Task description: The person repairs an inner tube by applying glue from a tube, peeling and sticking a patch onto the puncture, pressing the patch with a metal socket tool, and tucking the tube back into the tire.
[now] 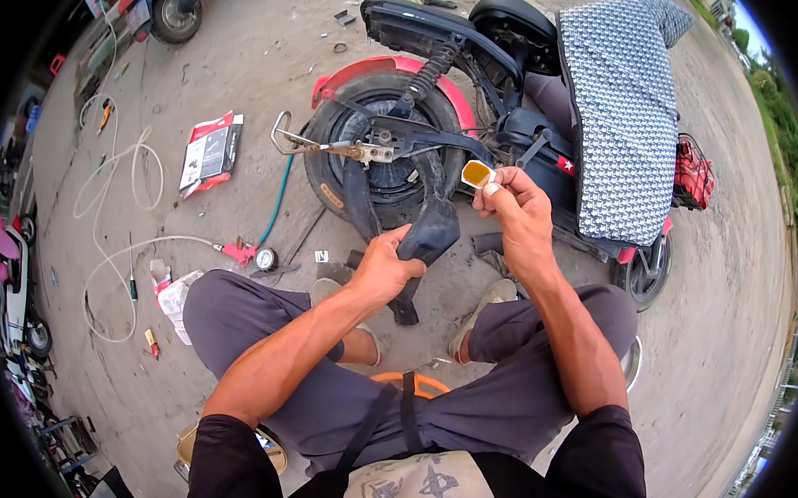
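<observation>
My left hand [386, 268] is closed around a folded section of black inner tube [432, 225], which hangs out of the rear wheel. Between thumb and fingertips of my right hand [523, 217] is a small tire patch [477, 173], orange-yellow in the middle with a white edge. The patch is held up to the right of the tube, apart from it. Just beyond both hands stands the rear tire [324, 174] of a scooter, under a red fender [371, 67]. A metal bracket [332, 148] sticks out at the wheel's axle.
A patterned cover [627, 117] drapes the scooter's front. On the ground to the left lie a red-and-black packet [212, 154], a pale air hose [105, 258] with a pressure gauge [266, 258], and a screwdriver [133, 286]. Another vehicle's wheel [176, 15] stands at the upper left.
</observation>
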Motion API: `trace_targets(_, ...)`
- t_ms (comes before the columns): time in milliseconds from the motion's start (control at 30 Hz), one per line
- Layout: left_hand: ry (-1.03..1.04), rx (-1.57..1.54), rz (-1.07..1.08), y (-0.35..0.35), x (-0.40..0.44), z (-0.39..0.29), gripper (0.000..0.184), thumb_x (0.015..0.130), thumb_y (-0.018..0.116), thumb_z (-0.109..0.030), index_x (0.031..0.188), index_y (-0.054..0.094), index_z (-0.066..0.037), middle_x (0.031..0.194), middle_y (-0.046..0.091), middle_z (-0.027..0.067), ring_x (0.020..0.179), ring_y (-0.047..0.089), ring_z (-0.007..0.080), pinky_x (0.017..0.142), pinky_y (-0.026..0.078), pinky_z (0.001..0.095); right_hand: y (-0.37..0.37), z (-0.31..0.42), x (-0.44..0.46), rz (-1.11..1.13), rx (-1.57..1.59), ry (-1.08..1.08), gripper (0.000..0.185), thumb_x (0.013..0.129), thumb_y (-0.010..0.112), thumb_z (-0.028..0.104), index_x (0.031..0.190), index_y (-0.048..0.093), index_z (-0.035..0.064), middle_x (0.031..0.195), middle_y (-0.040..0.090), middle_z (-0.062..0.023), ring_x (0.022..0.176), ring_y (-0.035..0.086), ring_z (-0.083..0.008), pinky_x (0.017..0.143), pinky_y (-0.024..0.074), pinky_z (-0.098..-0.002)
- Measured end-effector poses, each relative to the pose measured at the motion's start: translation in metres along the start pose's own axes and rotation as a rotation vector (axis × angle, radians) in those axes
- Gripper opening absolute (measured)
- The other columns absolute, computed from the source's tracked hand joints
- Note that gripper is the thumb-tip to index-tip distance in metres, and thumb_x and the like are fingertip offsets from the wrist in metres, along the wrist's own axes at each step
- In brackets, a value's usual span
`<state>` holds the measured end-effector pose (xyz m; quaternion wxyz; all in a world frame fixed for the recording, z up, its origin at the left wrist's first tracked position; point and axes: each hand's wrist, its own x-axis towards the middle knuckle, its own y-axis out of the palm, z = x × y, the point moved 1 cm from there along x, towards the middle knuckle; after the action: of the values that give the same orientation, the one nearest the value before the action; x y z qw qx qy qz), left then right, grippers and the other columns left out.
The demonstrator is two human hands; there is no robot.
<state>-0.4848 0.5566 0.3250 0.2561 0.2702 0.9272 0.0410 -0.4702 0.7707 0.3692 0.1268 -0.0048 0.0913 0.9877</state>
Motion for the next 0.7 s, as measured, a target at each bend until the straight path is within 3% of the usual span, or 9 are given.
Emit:
trace_targets(400, -0.012, -0.013, -0.029, 0.001, -0.001, 0.002, 0.050, 0.079, 0.064, 0.011, 0.127, 0.068, -0.001, 0.089, 0.066, -0.0020, 0.074, 0.057, 0.0071, 0.067, 0.045, 0.0253, -0.001, 0.002, -0.004, 0.021, 0.005, -0.005, 0.007, 0.101, 0.061, 0.009, 0.104, 0.063, 0.0040, 0.090, 0.067, -0.0012, 0.082, 0.061, -0.0083, 0.073, 0.0469, -0.0256)
trace_targets(600, -0.042, 0.043, -0.001, -0.003, -0.001, 0.005, 0.047, 0.080, 0.067, 0.014, 0.124, 0.068, -0.002, 0.096, 0.069, -0.0013, 0.078, 0.062, 0.0070, 0.071, 0.049, 0.0242, -0.001, 0.003, -0.006, 0.017, -0.018, 0.004, 0.007, 0.099, 0.062, 0.009, 0.103, 0.064, 0.0033, 0.091, 0.067, -0.0012, 0.082, 0.061, -0.0081, 0.073, 0.0469, -0.0254)
trace_targets(700, -0.018, 0.107, -0.009, -0.002, 0.000, 0.012, 0.044, 0.079, 0.064, 0.007, 0.121, 0.070, -0.001, 0.085, 0.066, -0.0012, 0.074, 0.056, 0.0072, 0.067, 0.046, 0.0266, -0.001, 0.004, -0.007, 0.012, -0.026, 0.008, 0.008, 0.099, 0.062, 0.009, 0.103, 0.063, 0.0029, 0.091, 0.067, -0.0016, 0.082, 0.061, -0.0081, 0.073, 0.0468, -0.0253)
